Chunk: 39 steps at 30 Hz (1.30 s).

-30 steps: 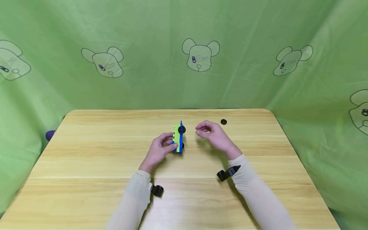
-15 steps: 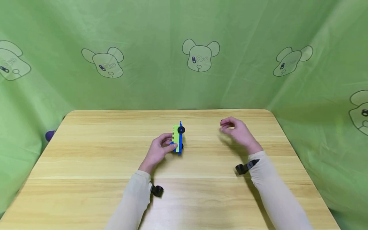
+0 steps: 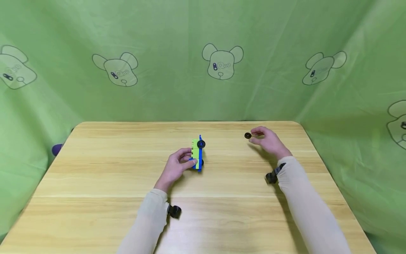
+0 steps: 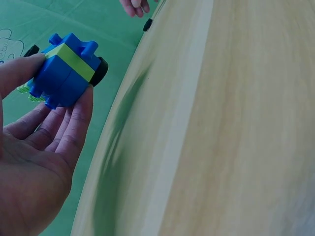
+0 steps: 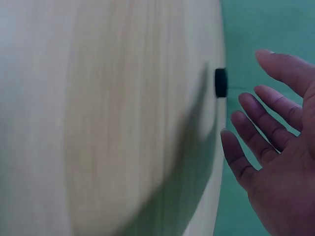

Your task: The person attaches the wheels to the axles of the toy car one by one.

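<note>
Lime-green and blue bricks make up the small brick vehicle (image 3: 195, 152) held in the left hand (image 3: 174, 167), whose thumb and fingers grip its near end. Over the last second the right hand (image 3: 269, 142) has travelled outward, from beside the vehicle to the right-hand part of the wooden tabletop (image 3: 222, 211), where its fingertips now lie just beside a loose black wheel (image 3: 246, 135). Its fingers are extended and parted, holding nothing; the right wrist view shows a gap between them and the loose wheel, which sits on the tabletop near its far edge. Left hand and vehicle have kept nearly the same place. The change suggests that the work has turned from the vehicle to the loose wheel, not yet taken up. The vehicle, near the middle of the tabletop and apparently raised above it, is turned on its side, long axis pointing away from the person, studded top facing left. A black wheel with a blue hub (image 3: 201, 144) faces upward at its far end; a second wheel (image 4: 101, 72) shows only in part. In the left wrist view the near end is blue, crossed by a lime-green band and bearing short blue pegs. Hidden sides leave the full number of fitted wheels uncertain.
</note>
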Available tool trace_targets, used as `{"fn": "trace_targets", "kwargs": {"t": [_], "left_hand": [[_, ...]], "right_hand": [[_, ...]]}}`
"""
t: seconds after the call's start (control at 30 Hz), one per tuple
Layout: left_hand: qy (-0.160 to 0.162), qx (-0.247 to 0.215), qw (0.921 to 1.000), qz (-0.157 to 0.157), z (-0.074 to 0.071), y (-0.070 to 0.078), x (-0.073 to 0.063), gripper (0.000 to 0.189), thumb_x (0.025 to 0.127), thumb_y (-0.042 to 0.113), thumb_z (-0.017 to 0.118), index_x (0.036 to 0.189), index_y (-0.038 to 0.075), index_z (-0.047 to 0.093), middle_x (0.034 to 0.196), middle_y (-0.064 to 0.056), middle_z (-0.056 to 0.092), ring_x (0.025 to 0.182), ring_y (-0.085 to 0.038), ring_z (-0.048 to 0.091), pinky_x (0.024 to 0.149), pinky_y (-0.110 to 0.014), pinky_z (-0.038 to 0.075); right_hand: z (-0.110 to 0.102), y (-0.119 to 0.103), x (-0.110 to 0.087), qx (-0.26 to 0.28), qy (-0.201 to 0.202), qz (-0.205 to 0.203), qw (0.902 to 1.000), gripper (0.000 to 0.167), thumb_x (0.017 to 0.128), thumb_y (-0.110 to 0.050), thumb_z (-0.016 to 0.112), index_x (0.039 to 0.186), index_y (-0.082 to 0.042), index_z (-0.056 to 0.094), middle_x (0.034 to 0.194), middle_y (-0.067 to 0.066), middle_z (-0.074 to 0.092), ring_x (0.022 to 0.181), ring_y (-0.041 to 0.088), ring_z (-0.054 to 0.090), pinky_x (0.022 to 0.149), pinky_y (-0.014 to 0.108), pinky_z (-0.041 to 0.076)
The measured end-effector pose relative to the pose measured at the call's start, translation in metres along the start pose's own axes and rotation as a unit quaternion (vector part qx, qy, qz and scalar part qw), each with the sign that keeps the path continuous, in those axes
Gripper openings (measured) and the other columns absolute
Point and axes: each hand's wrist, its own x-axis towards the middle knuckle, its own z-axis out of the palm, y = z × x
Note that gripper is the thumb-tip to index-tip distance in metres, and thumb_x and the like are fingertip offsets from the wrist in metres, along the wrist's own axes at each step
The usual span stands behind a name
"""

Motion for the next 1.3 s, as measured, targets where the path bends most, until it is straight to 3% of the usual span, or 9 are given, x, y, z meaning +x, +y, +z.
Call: {"fn": "trace_targets", "kwargs": {"t": [0.13,0.4,0.9,1.17,1.3], "left_hand": [[-0.001,0.0,1.0,0.001,0.002,0.0,0.0,0.054,0.086,0.006,0.074,0.134,-0.006,0.052,0.119,-0.018,0.06,0.109,-0.031,0.057,0.096,-0.035,0.048],[0.005,0.001,1.0,0.005,0.003,-0.006,0.002,0.053,0.085,0.01,0.077,0.132,-0.003,0.055,0.116,-0.014,0.061,0.105,-0.028,0.059,0.094,-0.034,0.05],[-0.006,0.001,0.9999,-0.01,0.003,-0.007,0.005,0.056,0.086,0.008,0.075,0.135,-0.005,0.052,0.121,-0.017,0.06,0.109,-0.032,0.057,0.095,-0.034,0.049],[-0.016,0.007,0.9998,-0.012,0.005,0.027,-0.012,0.052,0.087,0.003,0.072,0.133,-0.01,0.051,0.118,-0.02,0.06,0.108,-0.036,0.056,0.093,-0.033,0.05],[-0.014,0.009,0.9999,-0.005,0.004,0.032,-0.014,0.051,0.087,0.002,0.072,0.132,-0.011,0.051,0.118,-0.02,0.06,0.107,-0.035,0.057,0.092,-0.033,0.051]], "right_hand": [[-0.002,0.005,0.009,-0.022,-0.009,-0.005,0.9997,0.053,0.093,-0.015,0.068,0.137,0.006,0.047,0.133,0.026,0.049,0.124,0.043,0.043,0.108,0.058,0.028],[0.002,0.008,0.023,-0.038,-0.025,-0.011,0.9989,0.05,0.091,-0.01,0.07,0.134,0.008,0.05,0.133,0.026,0.05,0.122,0.043,0.045,0.109,0.055,0.03],[0.009,0.015,0.038,-0.09,-0.021,-0.045,0.9947,0.036,0.088,-0.003,0.07,0.121,0.008,0.061,0.114,0.026,0.051,0.108,0.041,0.05,0.1,0.055,0.037],[0.008,0.015,0.037,-0.105,-0.026,-0.036,0.9935,0.033,0.087,0.001,0.067,0.119,0.007,0.062,0.113,0.024,0.054,0.106,0.039,0.051,0.099,0.054,0.039],[0.008,0.015,0.036,-0.121,-0.028,-0.044,0.9912,0.031,0.086,0.003,0.067,0.117,0.008,0.062,0.11,0.024,0.054,0.103,0.039,0.052,0.096,0.053,0.041]]}}
